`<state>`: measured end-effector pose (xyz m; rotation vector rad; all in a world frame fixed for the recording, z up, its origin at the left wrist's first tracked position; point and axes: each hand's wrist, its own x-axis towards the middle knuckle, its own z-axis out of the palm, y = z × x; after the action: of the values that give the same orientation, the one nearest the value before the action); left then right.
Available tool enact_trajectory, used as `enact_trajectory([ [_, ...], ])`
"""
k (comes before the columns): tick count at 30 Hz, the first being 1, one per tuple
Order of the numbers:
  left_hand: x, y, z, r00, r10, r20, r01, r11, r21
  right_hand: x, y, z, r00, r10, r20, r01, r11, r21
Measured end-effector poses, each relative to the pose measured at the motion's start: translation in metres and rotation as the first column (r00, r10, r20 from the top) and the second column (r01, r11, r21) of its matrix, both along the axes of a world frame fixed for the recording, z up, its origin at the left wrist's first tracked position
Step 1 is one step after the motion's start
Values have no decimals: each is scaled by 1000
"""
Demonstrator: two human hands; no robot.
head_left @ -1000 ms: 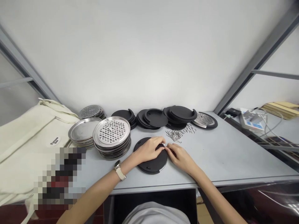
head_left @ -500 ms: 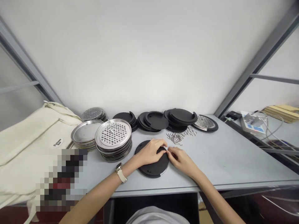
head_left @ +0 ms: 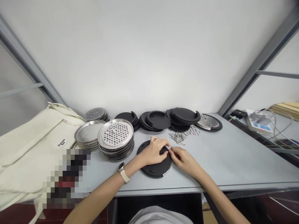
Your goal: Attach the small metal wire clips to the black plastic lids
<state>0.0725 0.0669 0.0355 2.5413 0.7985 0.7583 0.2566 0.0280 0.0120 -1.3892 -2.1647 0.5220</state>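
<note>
A round black plate [head_left: 149,170], with small slots and a notched rim, lies on the table in front of me. My left hand [head_left: 156,152] is on top of it, fingers curled over its right side and gripping it. Close by, at the plate's right edge, my right hand [head_left: 183,158] pinches a small, shiny metal piece [head_left: 168,149], mostly hidden by the fingertips. Beyond my hands are a heap of thin metal hooks [head_left: 177,137] and several metal rings [head_left: 193,130].
Stacked round metal grater discs [head_left: 115,133] and plain metal discs [head_left: 88,132] stand at left. Black round holders [head_left: 184,115] line the wall, with a grater disc in a black holder [head_left: 209,122] at right. A cream cloth bag [head_left: 30,149] covers the left end.
The view has shifted slightly, moving everything a little rightward. Both hands stay at the plate's right edge; the metal piece shows less between the fingers.
</note>
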Motion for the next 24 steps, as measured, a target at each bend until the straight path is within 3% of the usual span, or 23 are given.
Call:
enact_trajectory([
  [10, 0, 2, 4, 996, 34, 82, -21, 988, -156, -1, 0, 0, 1000, -13, 13, 13, 1000, -1],
  [24, 0, 5, 3, 982, 6, 188, 33, 978, -207, -2, -1, 1, 1000, -5, 21, 4, 1000, 23],
])
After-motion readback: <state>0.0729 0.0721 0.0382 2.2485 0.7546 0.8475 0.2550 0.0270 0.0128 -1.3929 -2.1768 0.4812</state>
